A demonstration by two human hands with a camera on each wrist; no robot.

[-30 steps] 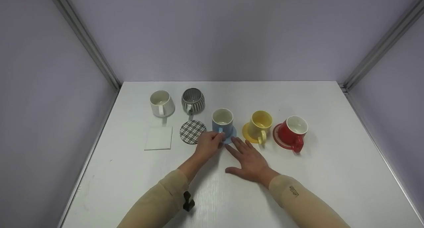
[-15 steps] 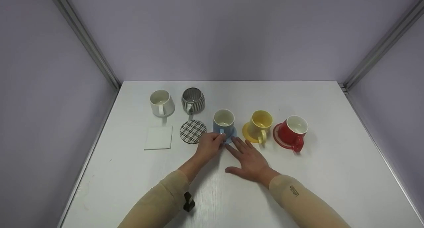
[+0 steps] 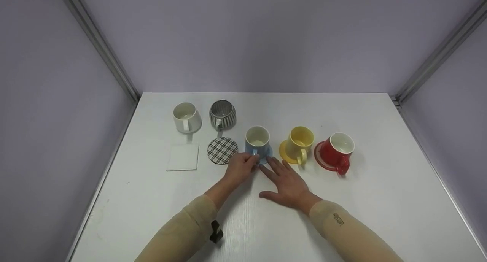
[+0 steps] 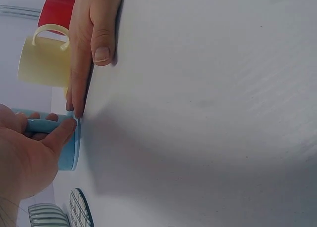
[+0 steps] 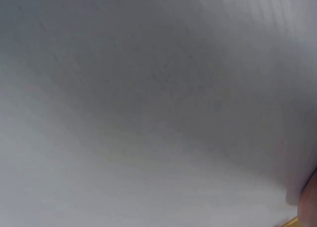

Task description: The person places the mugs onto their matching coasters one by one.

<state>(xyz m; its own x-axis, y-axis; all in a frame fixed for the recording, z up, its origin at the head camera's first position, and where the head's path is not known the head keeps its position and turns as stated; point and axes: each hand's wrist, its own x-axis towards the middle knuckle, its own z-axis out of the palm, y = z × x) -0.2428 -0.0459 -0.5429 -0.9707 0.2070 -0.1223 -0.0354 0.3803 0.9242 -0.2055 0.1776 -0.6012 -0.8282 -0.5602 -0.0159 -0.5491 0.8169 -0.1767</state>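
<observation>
A blue mug (image 3: pixel 257 138) with a pale inside stands upright on a round blue coaster (image 3: pixel 269 152). My left hand (image 3: pixel 239 169) pinches the mug's handle, which the left wrist view shows as a blue handle (image 4: pixel 39 125) between thumb and fingers. Flat on the table, my right hand (image 3: pixel 288 186) spreads its straight fingers, with the fingertips at the blue coaster's near edge. Only a sliver of that hand (image 5: pixel 309 204) shows in the right wrist view. To the right, a yellow mug (image 3: pixel 300 142) sits on a yellow coaster (image 3: pixel 283 152).
Farther right, a red mug (image 3: pixel 335 155) stands on a red coaster (image 3: pixel 319 161). A black-and-white checked round coaster (image 3: pixel 222 151) and a white square coaster (image 3: pixel 182 157) lie left. Behind them stand a striped grey mug (image 3: pixel 224 119) and a white mug (image 3: pixel 190 123). Walls border the table.
The blue mug has shifted slightly right and toward me on its coaster, with my left hand moving along at its handle. My right hand has stayed in place.
</observation>
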